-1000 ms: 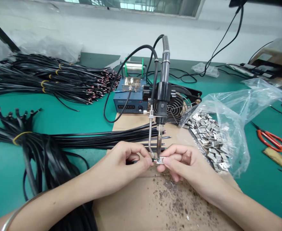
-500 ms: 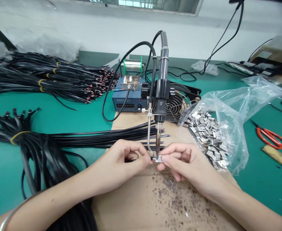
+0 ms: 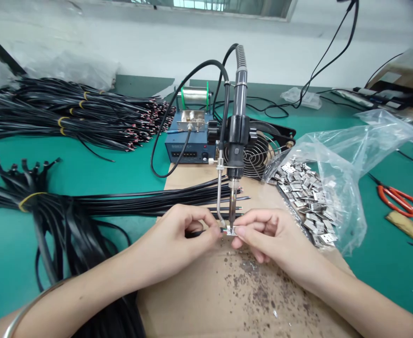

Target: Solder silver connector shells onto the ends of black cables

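My left hand [image 3: 195, 232] pinches the end of a black cable [image 3: 194, 234], whose thin coloured wires meet a small metal plate [image 3: 231, 230]. Thumb and fingers of my right hand [image 3: 263, 232] grip the right side of that plate. Directly above it stands an upright soldering iron [image 3: 237, 136], its tip at the plate. A thin bent metal tube [image 3: 218, 197] comes down beside the tip on the left. Whether the wires are joined to the plate is too small to tell.
Brown cardboard [image 3: 178, 300] lies under my hands. Black cable bundles [image 3: 51, 220] are at left. Behind stand a blue soldering station [image 3: 188, 146], a solder spool [image 3: 195, 96] and a fan [image 3: 254, 152]. Metal plates [image 3: 308, 197] in a plastic bag [image 3: 350, 164] and orange-handled cutters [image 3: 400, 199] are at right.
The view has shifted slightly. Both hands keep their grips, and the small plate now sits slightly higher, close under the iron's tip.
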{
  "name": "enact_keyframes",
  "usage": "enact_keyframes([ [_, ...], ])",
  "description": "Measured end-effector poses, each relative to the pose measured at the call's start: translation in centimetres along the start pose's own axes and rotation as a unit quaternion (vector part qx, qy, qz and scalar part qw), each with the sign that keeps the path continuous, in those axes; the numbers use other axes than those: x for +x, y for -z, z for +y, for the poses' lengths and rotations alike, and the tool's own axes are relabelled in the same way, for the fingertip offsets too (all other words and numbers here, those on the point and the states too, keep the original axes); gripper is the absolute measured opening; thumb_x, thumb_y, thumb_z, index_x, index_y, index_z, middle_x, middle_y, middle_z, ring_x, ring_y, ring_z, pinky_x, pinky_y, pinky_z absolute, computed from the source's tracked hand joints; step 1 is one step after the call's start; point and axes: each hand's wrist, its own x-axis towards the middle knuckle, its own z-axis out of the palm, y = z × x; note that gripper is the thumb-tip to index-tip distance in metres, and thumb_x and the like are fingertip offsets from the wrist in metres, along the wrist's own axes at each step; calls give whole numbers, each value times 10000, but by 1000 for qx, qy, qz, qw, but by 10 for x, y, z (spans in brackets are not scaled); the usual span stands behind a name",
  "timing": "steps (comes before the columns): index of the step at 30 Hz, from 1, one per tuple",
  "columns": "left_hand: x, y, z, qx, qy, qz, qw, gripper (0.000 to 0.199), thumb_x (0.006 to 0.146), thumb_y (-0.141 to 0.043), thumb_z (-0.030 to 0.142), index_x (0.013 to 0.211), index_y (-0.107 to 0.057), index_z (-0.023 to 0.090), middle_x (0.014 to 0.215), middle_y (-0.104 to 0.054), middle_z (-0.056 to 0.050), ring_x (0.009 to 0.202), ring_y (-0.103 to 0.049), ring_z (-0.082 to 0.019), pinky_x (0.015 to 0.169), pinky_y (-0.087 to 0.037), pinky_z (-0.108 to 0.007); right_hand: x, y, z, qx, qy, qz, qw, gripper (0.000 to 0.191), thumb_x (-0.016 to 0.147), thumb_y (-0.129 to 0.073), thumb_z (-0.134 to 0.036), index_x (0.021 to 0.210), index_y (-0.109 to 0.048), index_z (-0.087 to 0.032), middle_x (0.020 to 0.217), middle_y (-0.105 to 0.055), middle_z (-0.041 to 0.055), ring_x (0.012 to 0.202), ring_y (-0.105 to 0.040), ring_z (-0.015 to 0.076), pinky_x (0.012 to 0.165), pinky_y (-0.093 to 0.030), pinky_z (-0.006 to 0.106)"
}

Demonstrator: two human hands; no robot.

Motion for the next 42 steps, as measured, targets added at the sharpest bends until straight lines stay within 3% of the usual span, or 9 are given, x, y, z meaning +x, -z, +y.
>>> enact_keyframes([
  [21,-2,1,6,-71,-15,-11,997,221,788,-512,289,627,-550,142,475,-289,85,471,-195,-71,450,-136,-227,-4,3,0,-1,3,-14,1000,141,731,-708,-312,753,-709,-173,641,-728,58,384,-371,50,380,-277,180],
  [35,2,1,-2,-43,-26,-41,998,147,775,-495,207,655,-543,138,525,-339,69,498,-251,-78,461,-185,-216,-1,0,4,-17,3,14,1000,119,676,-735,-275,734,-712,-174,601,-711,46,356,-386,54,366,-316,185],
  [42,1,1,-3,-29,-29,-20,999,137,796,-503,234,701,-560,154,494,-321,90,487,-228,-82,468,-176,-226,1,0,3,-32,13,13,999,117,677,-730,-271,715,-695,-166,597,-706,53,355,-381,57,356,-307,200],
])
